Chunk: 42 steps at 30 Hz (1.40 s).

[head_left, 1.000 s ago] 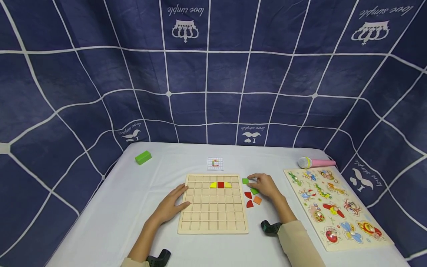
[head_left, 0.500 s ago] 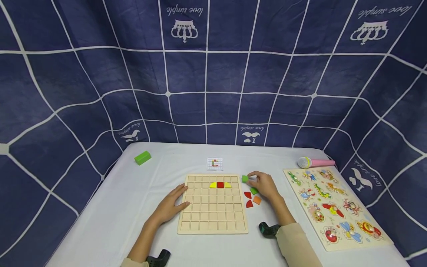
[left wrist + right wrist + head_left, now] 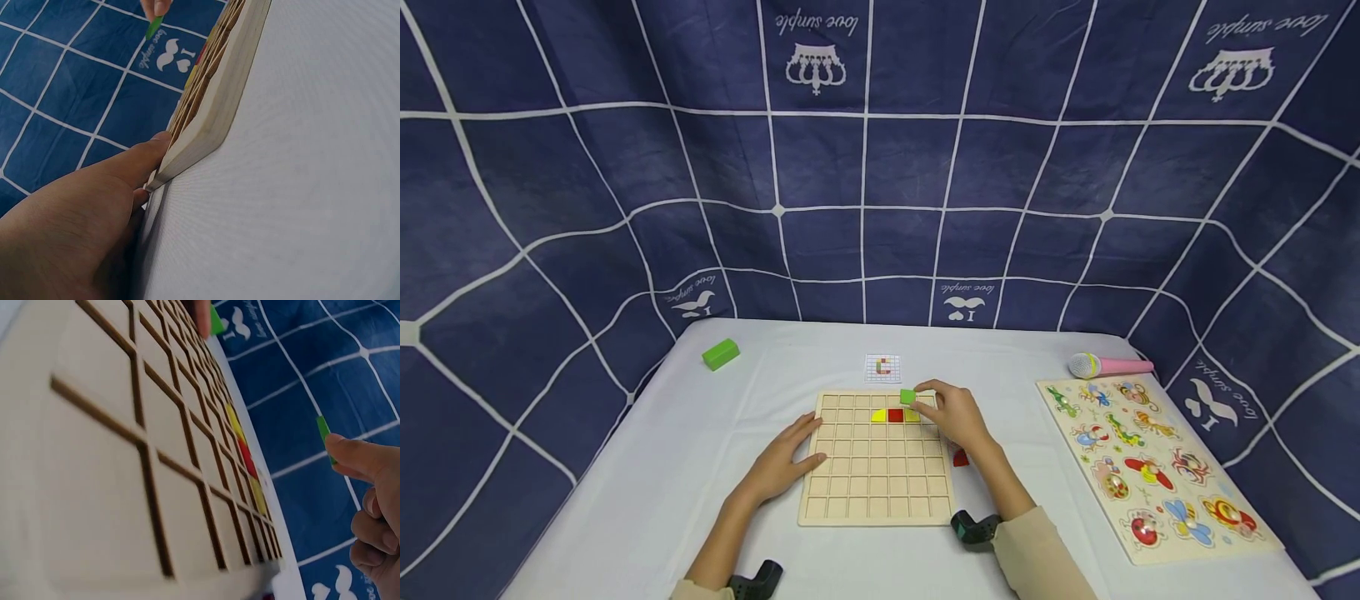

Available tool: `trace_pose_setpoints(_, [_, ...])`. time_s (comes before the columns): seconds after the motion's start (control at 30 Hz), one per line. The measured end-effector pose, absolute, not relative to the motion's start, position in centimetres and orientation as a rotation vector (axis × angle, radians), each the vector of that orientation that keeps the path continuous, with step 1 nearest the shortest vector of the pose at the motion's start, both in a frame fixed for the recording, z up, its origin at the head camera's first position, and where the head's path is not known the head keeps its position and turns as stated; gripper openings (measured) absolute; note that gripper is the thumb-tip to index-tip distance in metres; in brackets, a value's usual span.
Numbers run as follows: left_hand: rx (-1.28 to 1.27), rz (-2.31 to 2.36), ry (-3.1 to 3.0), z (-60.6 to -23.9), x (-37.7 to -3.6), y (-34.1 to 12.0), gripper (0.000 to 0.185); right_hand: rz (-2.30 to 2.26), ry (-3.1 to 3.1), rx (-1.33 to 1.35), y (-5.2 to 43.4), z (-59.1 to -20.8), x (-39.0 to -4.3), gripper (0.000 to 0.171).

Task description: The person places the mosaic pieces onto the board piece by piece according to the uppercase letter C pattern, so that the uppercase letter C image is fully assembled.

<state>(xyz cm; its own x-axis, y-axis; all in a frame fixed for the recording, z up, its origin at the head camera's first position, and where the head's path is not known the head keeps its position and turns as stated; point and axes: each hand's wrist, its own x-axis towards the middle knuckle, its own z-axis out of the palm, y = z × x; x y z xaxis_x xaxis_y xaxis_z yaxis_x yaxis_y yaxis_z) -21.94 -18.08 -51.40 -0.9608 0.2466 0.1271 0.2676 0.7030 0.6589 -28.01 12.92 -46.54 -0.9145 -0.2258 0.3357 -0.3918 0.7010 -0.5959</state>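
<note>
Since half a second ago the right hand (image 3: 952, 414) has moved from the loose pieces beside the board to a place over the upper rows of the wooden grid board (image 3: 880, 487), and it carries the small green piece (image 3: 907, 397) with it; the left hand (image 3: 782, 462) has stayed at the board's left edge; the green piece now sits at the tips of the right hand's fingers (image 3: 352, 454), pinched between thumb and forefinger, just above the red square (image 3: 896, 415) and the yellow pieces (image 3: 879, 415) in the grid; the other right fingers are curled; the left hand's fingers (image 3: 134, 164) lie straight, touching the board's edge and resting on the white bench (image 3: 647, 483).
</note>
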Motion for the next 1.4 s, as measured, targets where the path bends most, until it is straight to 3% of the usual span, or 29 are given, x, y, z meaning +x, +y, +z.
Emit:
trace_pose_setpoints(0.3, [-0.426,-1.111,-2.867,-51.8,-22.2,-18.1,0.066,0.999,-2.673,0.686,10.0,-47.7,-27.2,0.029])
trace_pose_setpoints(1.4, [-0.455,-1.111,-2.866,-51.7,-22.0,-18.1,0.066,0.930,-2.787,0.719,9.0,-49.4,-26.7,0.028])
